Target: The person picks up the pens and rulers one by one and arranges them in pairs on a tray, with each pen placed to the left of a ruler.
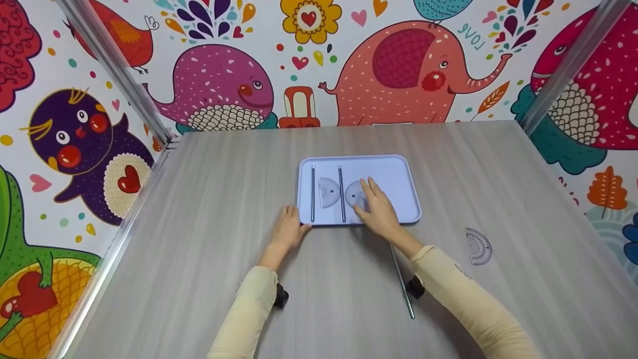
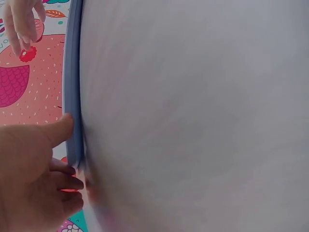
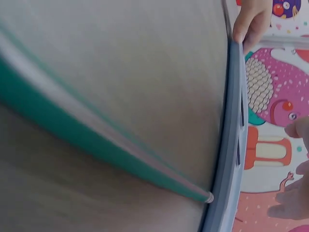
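A pale lavender tray [image 1: 394, 187] lies on the table. My left hand [image 1: 288, 229] holds its near left corner, thumb along the front edge and fingers by the side. In the tray, from the left, are a dark pencil [image 1: 313, 194], a clear protractor [image 1: 328, 193], a second dark pencil [image 1: 342, 194] and another clear protractor [image 1: 353, 191]. Over that last protractor is my right hand [image 1: 381, 212], fingers spread, partly covering it. Nothing shows between those fingers in the right wrist view.
A green pencil [image 1: 402, 284] lies on the table in front of the tray, under my right forearm. To the right of the tray rests a third clear protractor [image 1: 479, 247]. Walls with cartoon animals and metal posts [image 1: 568, 65] bound the table [image 1: 219, 189].
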### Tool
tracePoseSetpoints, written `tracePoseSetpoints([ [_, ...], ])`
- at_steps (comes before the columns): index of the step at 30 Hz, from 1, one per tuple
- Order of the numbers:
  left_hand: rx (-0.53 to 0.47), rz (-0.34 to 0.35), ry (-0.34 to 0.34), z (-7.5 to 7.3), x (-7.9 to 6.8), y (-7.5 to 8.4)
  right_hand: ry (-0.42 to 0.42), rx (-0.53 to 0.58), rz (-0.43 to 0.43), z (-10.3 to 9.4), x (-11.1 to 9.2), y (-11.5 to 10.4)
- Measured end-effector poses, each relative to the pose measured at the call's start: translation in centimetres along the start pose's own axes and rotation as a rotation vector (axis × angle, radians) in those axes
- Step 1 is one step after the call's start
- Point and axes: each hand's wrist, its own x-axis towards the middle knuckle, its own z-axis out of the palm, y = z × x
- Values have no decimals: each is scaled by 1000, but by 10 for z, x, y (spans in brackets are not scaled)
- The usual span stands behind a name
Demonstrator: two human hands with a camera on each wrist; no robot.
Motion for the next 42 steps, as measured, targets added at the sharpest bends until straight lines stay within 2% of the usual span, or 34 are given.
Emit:
tracePoseSetpoints([
  [9, -2, 9, -16, 1, -2, -3, -173, -170, -3, -5, -17, -8],
  [18, -12, 11, -11, 2, -2, -4, -198, -233, 1, -13, -38, -8],
  [29, 29, 1, -17, -1, 0, -1, -221, -276, -52, -26, -70, 2],
  [35, 46, 0, -25, -2, 0, 0, -249, -294, -24, -33, -87, 9],
  [42, 50, -5, -51, -3, 1, 1, -304, -262, 16, -38, -104, 10],
])
